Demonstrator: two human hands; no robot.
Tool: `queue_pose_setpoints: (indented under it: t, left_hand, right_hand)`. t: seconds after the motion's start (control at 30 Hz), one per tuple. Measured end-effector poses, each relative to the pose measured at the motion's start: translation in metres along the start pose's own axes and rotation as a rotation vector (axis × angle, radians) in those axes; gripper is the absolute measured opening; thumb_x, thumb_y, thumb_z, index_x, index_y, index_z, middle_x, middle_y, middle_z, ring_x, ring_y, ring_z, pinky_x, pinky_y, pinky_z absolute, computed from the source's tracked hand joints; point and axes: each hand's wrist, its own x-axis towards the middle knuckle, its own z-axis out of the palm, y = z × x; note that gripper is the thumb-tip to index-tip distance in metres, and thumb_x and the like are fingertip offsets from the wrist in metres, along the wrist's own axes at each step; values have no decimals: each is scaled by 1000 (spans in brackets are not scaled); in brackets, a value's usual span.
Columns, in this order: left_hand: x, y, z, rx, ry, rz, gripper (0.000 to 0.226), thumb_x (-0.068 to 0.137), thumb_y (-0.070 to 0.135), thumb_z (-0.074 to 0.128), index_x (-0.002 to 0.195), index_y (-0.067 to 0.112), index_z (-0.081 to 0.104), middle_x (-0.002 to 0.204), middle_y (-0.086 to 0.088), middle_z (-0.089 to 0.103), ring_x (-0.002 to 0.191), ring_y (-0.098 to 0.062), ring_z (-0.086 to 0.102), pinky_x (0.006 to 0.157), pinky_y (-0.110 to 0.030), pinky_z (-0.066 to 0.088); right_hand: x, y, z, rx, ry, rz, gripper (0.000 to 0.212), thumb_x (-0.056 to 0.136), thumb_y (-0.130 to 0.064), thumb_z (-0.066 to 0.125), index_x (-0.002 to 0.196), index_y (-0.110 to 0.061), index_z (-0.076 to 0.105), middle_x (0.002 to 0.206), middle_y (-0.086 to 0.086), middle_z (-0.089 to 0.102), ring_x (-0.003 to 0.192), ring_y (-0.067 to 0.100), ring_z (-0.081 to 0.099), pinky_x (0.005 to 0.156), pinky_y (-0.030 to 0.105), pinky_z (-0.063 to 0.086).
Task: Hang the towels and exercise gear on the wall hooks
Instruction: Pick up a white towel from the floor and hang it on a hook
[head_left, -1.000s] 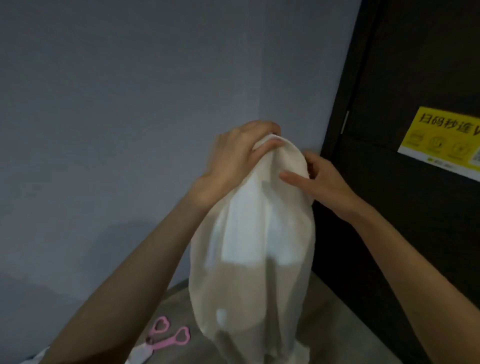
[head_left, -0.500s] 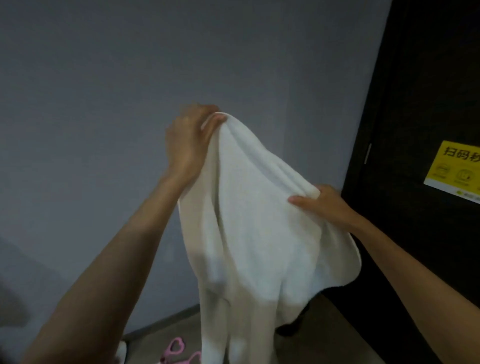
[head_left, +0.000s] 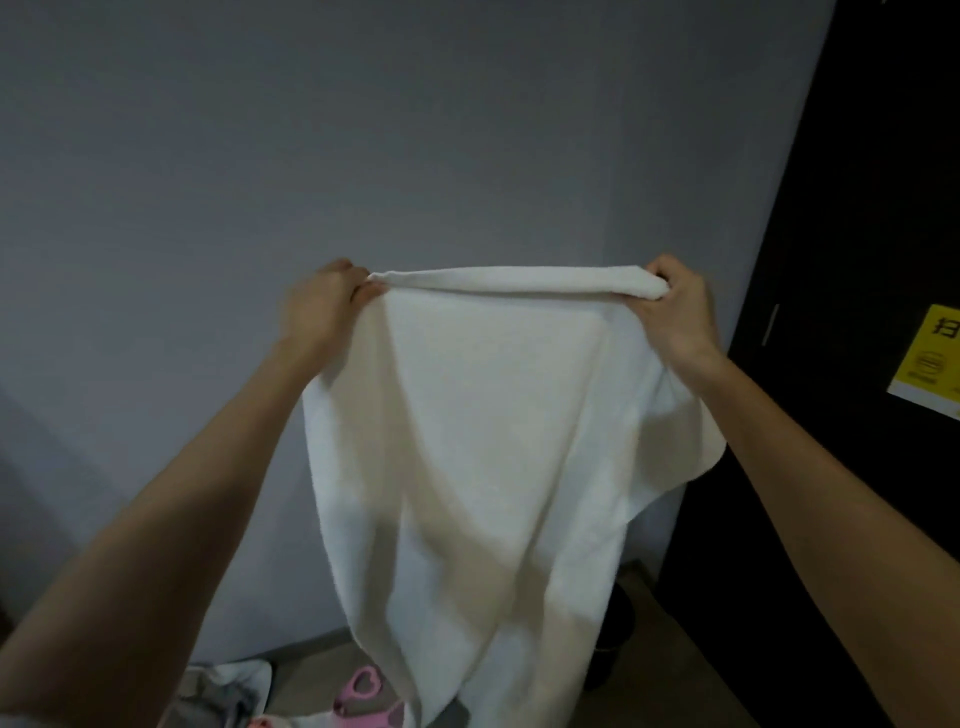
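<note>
"Hands both busy?"
"Left hand (head_left: 322, 306) and right hand (head_left: 675, 306) each pinch a top corner of the white towel (head_left: 483, 441), pulled taut between them before the grey wall (head_left: 363, 130)."
"And the rest?"
"Hangs loose, near a pink heart-shaped handle (head_left: 363, 691)."
</note>
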Motion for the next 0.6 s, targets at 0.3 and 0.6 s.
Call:
queue_pose_setpoints:
  t: [0.3,0.6]
  left_hand:
    - [-3,57,11,-540,-104,-211,37,95,33,48,63,15,50,71,-4,52,67,-15,47,56,-25,36]
    - [0,133,3,-895,-280,10,26,94,29,55,76,11,61,68,5,48,53,2,38,51,-19,33]
  right_hand:
    - [-22,-28,28,49,-358,143,32,86,-29,66,108,-12,50,90,-3,52,70,5,48,47,3,34]
    - [-40,-29,53,165,-407,241,42,76,-39,74,109,-15,62,101,-3,67,92,11,65,79,26,54]
